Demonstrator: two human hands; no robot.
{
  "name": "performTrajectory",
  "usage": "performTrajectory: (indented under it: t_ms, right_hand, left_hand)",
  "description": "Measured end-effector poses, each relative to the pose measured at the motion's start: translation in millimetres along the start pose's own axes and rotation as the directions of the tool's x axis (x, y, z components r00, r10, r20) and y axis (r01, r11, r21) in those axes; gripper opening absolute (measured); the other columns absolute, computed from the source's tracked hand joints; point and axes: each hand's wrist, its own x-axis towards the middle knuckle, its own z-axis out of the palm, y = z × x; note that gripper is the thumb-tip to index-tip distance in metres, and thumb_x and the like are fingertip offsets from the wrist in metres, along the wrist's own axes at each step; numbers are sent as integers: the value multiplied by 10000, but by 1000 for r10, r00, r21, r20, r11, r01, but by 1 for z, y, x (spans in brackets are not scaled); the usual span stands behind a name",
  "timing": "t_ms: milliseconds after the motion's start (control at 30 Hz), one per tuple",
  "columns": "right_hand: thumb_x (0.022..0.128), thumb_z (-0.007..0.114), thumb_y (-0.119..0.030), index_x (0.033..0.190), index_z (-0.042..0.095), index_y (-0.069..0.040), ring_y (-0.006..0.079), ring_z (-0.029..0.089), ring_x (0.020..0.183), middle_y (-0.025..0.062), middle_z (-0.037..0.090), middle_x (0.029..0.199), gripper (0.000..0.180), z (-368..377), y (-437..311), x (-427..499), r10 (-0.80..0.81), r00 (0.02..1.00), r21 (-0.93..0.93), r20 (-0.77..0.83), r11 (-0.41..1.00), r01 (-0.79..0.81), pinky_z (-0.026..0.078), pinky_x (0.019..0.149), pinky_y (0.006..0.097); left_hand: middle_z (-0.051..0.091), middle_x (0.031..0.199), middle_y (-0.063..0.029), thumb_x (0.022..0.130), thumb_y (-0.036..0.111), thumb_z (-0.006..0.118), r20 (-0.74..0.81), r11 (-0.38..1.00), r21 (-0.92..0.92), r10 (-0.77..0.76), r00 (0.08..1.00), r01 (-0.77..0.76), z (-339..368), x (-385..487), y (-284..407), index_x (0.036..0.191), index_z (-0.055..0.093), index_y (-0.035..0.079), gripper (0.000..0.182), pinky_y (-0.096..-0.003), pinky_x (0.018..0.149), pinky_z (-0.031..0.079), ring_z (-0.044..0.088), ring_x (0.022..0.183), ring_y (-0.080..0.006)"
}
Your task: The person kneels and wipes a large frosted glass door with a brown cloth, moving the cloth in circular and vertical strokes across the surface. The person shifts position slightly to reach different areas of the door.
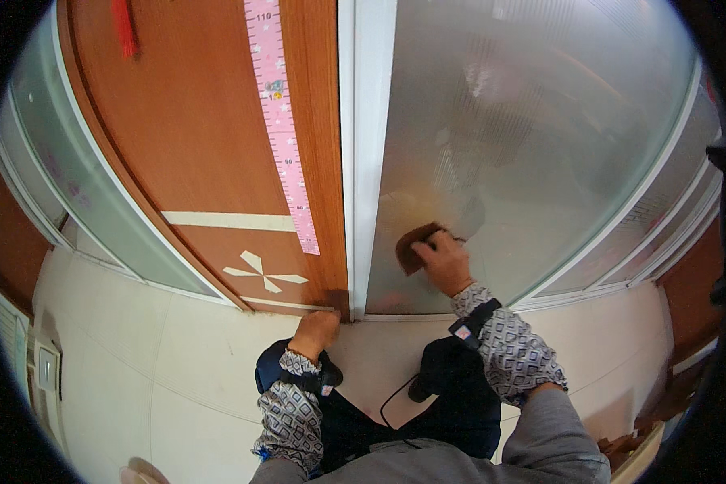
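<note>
My right hand (446,261) grips a folded brown cloth (412,249) and presses it to the lower left part of a frosted glass panel (496,175). Some fingers are hidden behind the cloth and the hand. Down by the foot of a brown wooden door (199,121), my left hand (316,333) is held with its fingers curled. Its palm side is turned away, so I cannot tell whether anything is in it. A white metal frame post (368,151) stands between the door and the glass.
A pink height-chart strip (281,130) runs down the door, with a red tassel (124,27) to its left. Another glass panel (106,175) curves away at left. Pale floor tiles (121,357) lie below. A wooden item (638,451) is at lower right.
</note>
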Motion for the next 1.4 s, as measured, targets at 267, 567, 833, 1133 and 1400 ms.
performTrajectory:
  t_ms: [267,567,833,1133,1400]
  right_hand:
    - [688,713,12,1169,715,-140,328,651,908,104,608,1033,505,-117,49,122,129,827,-101,-547,971,-218,541,725,416]
    - [798,765,-138,1164,728,-242,249,660,826,62,630,961,382,-39,17,51,-12,970,-55,-243,998,-1,547,632,406]
    - [873,689,-154,1158,696,-229,221,657,879,53,591,923,294,0,17,-54,-101,965,12,243,995,101,563,704,375]
    - [753,768,-61,1127,728,-188,293,667,930,88,635,1008,397,-74,51,0,179,940,-45,-290,979,-201,560,732,404]
    - [664,781,-2,1169,707,-170,303,647,916,91,606,1035,537,-124,59,102,196,829,-3,-524,973,-232,532,717,397]
  left_hand:
    - [722,1005,-262,921,146,558,-30,1000,-16,27,999,-27,8,5,-1,1113,663,15,255,-551,794,575,702,963,-457]
    - [714,1024,-262,897,159,609,-22,995,-46,91,996,-92,1,6,16,1090,658,22,242,-535,812,564,688,972,-463]
    - [712,1046,-261,889,196,617,87,999,-37,17,996,-14,-3,16,26,1112,666,30,283,-559,826,557,680,985,-468]
    - [710,1100,-260,946,175,556,159,999,13,49,986,-52,-5,20,33,1094,668,16,245,-545,891,547,679,1057,-455]
    - [710,1074,-231,915,230,631,165,1000,2,12,986,-13,0,22,29,1139,660,55,287,-547,866,552,673,1043,-443]
